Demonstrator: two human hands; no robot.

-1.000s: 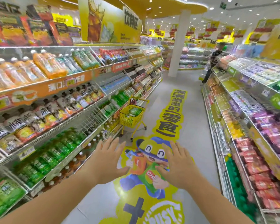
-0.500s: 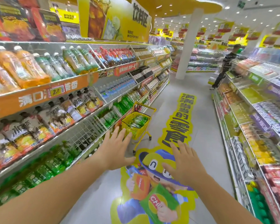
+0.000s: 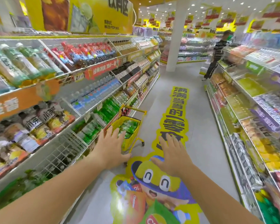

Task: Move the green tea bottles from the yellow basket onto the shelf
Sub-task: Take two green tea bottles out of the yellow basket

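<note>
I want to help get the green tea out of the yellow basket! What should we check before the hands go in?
1. Hands free: the left hand and right hand are open, holding nothing. Ok.
2. Bottles there: green tea bottles lie in the yellow basket. Ok.
3. Hand on a bottle: neither hand holds one yet. Not ok.
4. Room on the shelf: the picture is blurred there. Cannot tell.
5. Way to the basket: the other person stands far down the aisle. Ok.
</note>
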